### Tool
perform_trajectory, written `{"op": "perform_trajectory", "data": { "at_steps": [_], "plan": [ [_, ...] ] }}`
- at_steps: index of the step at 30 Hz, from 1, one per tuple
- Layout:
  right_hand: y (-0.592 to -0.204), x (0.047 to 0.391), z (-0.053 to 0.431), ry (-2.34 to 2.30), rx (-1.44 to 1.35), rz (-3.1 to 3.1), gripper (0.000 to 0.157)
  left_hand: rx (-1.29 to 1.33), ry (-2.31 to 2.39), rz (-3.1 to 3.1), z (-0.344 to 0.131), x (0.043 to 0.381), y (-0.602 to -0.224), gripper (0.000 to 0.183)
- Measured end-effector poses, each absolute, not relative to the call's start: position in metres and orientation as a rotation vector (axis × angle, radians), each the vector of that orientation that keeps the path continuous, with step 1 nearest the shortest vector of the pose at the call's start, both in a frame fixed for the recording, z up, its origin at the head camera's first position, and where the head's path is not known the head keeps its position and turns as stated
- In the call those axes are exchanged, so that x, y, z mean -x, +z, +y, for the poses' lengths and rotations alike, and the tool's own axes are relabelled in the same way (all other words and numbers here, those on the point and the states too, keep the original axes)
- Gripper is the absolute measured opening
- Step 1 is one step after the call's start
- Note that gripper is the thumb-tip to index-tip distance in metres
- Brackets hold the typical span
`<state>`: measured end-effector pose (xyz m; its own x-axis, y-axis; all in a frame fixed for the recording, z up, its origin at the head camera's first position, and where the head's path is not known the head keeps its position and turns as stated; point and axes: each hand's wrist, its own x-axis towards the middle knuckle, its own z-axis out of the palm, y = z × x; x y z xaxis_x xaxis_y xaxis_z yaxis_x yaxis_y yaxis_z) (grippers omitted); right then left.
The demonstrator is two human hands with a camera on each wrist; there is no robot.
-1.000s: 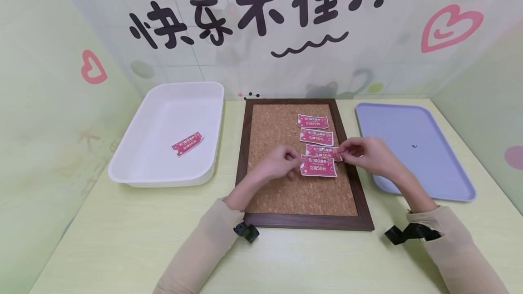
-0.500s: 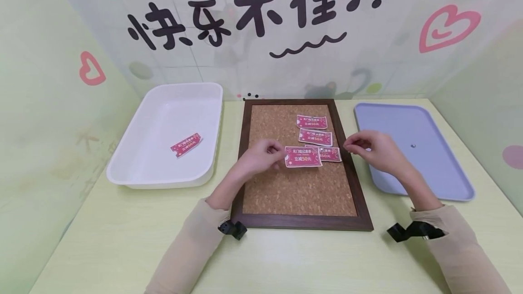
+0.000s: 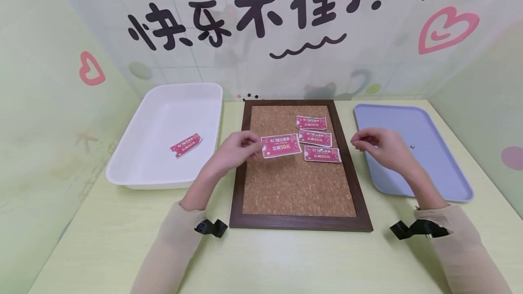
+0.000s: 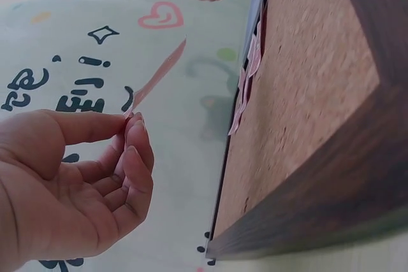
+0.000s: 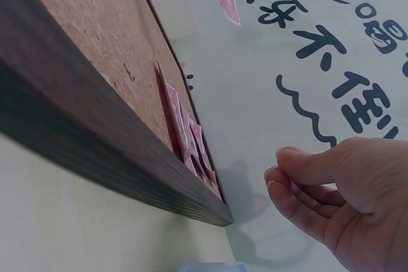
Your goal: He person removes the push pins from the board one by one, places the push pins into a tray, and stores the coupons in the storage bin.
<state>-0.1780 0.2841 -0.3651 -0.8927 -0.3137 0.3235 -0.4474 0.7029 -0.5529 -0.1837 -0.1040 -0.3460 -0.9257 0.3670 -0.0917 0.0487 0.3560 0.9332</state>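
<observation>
My left hand pinches a pink-red paper coupon by its left edge and holds it raised over the left part of the corkboard. From the left wrist view that coupon appears nearly edge-on between thumb and fingers. Along the board's right side, three similar coupons form a column: a top coupon, a middle coupon and a lower coupon with a small shiny pin on it. My right hand hovers by the blue tray, fingers loosely curled, thumb tip near the forefinger, nothing visible between them.
A white bin at the left contains one more coupon. To the right lies the blue tray with a small metallic pin on it. The corkboard's dark wooden frame rises slightly above the tabletop.
My left hand has carried its coupon left and up from over the lower pinned coupon, uncovering that one. My right hand has left the pinned coupon's right edge and moved right toward the blue tray.
</observation>
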Motion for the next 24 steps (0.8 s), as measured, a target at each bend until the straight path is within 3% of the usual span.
{"op": "perform_trajectory", "data": {
  "at_steps": [24],
  "plan": [
    [-0.363,0.187,0.322,1.113,-0.454,-2.643,0.011,-0.210,1.681,2.440,-0.172,0.191,-0.343,0.023]
  ]
}}
